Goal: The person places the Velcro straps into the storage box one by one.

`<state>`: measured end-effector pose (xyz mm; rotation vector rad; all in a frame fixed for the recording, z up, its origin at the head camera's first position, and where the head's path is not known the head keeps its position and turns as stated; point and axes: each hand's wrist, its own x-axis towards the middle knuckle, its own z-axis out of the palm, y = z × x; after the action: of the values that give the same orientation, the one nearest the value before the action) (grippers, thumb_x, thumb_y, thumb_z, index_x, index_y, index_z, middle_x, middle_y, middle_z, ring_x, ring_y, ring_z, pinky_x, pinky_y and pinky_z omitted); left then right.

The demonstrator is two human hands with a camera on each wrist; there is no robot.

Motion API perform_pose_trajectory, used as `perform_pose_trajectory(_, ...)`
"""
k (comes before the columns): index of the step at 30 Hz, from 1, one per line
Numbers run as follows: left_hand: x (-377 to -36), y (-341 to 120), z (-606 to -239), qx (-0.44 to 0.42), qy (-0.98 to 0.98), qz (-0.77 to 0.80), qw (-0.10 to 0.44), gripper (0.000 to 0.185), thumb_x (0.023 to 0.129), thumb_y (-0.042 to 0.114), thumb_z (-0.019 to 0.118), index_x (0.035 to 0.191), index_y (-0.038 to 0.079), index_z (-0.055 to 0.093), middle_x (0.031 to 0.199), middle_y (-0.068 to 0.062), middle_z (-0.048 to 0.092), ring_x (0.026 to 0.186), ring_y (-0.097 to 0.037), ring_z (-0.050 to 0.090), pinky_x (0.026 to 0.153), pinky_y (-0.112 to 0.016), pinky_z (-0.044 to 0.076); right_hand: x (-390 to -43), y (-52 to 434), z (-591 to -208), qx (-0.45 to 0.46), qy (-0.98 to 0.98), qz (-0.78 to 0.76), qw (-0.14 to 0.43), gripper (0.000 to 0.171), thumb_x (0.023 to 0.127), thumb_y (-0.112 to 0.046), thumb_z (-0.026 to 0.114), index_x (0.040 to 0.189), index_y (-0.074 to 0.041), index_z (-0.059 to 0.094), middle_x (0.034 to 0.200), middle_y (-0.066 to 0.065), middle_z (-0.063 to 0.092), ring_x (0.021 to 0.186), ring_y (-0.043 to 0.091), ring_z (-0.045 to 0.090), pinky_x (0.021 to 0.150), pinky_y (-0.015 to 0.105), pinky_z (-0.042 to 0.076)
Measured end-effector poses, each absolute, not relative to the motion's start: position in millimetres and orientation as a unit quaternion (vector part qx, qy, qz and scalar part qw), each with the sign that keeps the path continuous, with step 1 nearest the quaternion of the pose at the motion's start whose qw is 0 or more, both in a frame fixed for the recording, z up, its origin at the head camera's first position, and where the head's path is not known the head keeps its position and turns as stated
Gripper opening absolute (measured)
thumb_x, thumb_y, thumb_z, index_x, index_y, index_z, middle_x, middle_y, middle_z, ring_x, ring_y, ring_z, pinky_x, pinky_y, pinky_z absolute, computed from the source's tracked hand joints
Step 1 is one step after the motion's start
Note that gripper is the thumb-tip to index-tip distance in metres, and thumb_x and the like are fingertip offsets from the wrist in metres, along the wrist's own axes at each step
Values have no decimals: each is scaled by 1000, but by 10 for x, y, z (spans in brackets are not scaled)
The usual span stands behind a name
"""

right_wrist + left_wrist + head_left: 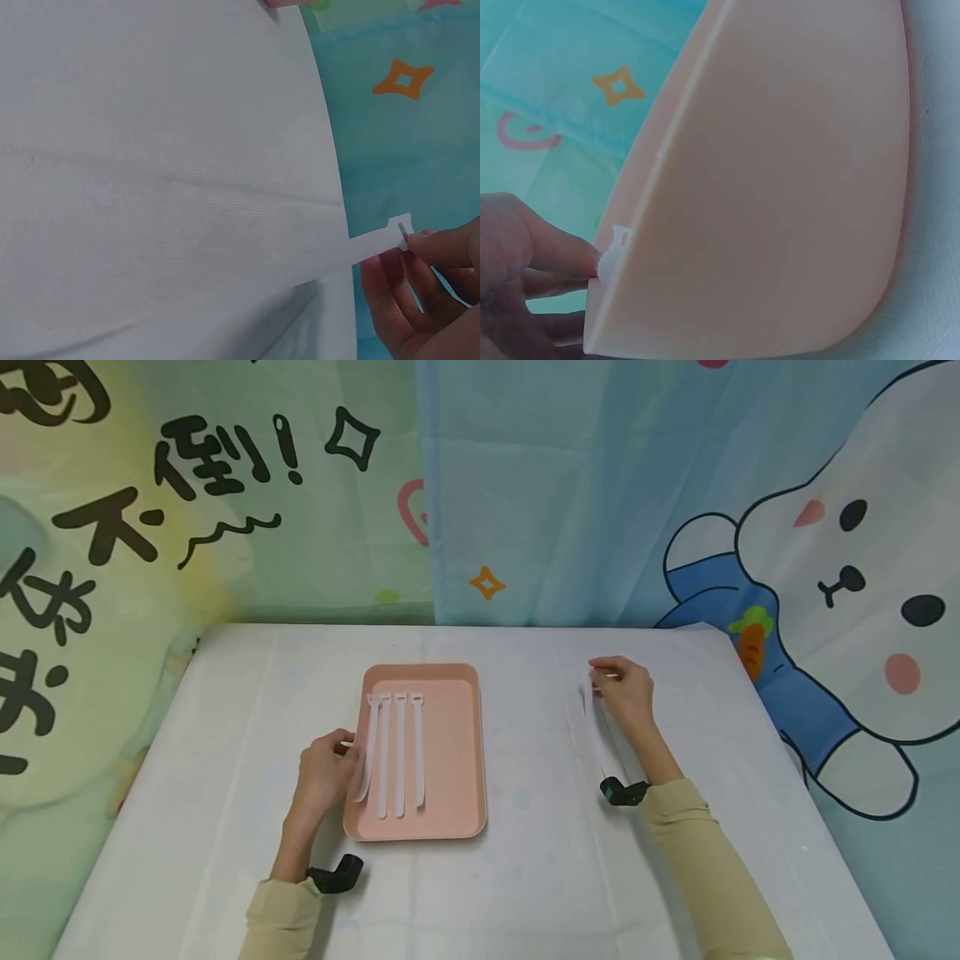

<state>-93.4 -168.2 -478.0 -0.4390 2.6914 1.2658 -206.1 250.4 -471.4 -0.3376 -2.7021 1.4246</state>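
White cloth covers the table [525, 877], and cartoon curtains hang behind it, green with black lettering on the left, blue with a rabbit on the right. At the left, the left hand [326, 772] rests at the left rim of a pink tray [457, 752], its fingers curled and pinching the leftmost white strap [367, 752], which bows over that rim; the left wrist view shows fingertips [570, 259] on the strap's notched end at the tray's edge. Three more straps [401, 756] lie side by side, lengthwise, on the tray floor, their slotted heads toward the far end. Well to the right of the tray, the right hand [626, 693] pinches the slotted head of another strap [600, 735] between thumb and fingers; that strap runs back along the cloth under the hand toward the wrist. In the right wrist view the strap's head [397, 229] sits between the fingertips [431, 247], lifted just off the cloth.
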Motion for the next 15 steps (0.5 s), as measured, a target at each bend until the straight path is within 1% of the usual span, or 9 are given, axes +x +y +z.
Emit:
perform_pose_trajectory(8, -936, -1689, -4779, -145, 896, 415, 67, 33, 98, 11, 55, 125, -4, 66, 106, -27, 71, 81, -31, 69, 61, -32, 52, -2080, 2478, -4590, -92, -875, 475, 32, 26, 102, -13, 62, 122, -1, 72, 119, 17, 70, 96, 24, 66, 75, 23, 58)
perform_pose_trajectory(13, -938, -1682, -4777, -144, 895, 416, 67, 33, 98, 10, 55, 124, -4, 67, 105, -27, 71, 80, -30, 69, 60, -31, 51, -2080, 2429, -4517, -79, -871, 483, 38, 26, 102, -15, 63, 121, -1, 73, 117, 18, 71, 94, 29, 68, 75, 26, 60)
perform_pose_trajectory(15, -940, -1681, -4775, -144, 896, 415, 68, 33, 98, 10, 55, 124, -4, 67, 105, -27, 71, 80, -30, 68, 60, -31, 51, -2076, 2399, -4484, -71, -867, 491, 38, 26, 102, -15, 63, 121, -1, 73, 117, 18, 71, 94, 31, 68, 74, 26, 60)
